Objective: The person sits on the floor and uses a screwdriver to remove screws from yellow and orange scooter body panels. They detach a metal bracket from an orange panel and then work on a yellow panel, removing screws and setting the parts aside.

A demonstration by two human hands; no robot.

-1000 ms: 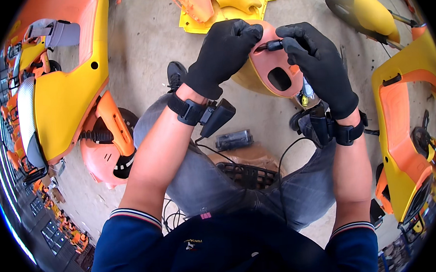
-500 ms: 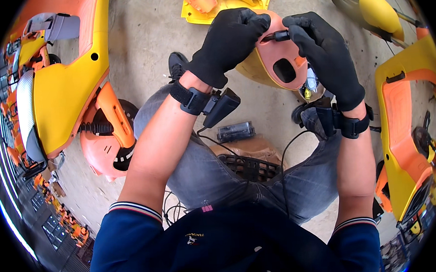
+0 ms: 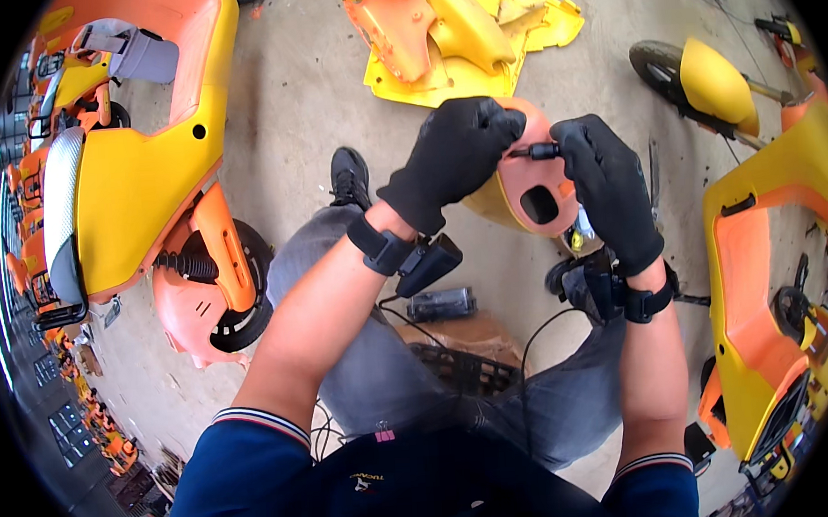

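Far to the left a scooter [image 3: 138, 179] in yellow and orange stands on the concrete floor [image 3: 302, 86], its orange rear fender [image 3: 197, 312] and black wheel [image 3: 247, 295] closest to the seated person. Moving across, the person's grey trouser legs [image 3: 392, 372] spread over the floor and a black shoe [image 3: 349, 176] points away from them. Between the knees lies a small dark box-shaped part [image 3: 442, 304], beside a piece of brown cardboard [image 3: 469, 330] and a black mesh piece [image 3: 462, 368]. Up ahead, a heap of loose yellow and orange panels [image 3: 459, 36] lies on the floor. The left hand [image 3: 451, 158], in a black glove with a dark strapped device at the wrist, is curled over the top edge of an orange cover [image 3: 532, 182], an oval piece with a dark opening in its face and a yellow underside, held up in front of the chest above the knees. The right hand [image 3: 607, 187] (gloved too, with a wired strap at its wrist) pinches a small black plug [image 3: 539, 151] between thumb and fingertips, right at the cover's upper rim, touching the left hand's fingertips. Further right stands a wheel with a yellow mudguard [image 3: 709, 79], and at the far right another yellow and orange scooter body [image 3: 771, 277] rises close beside the right arm.
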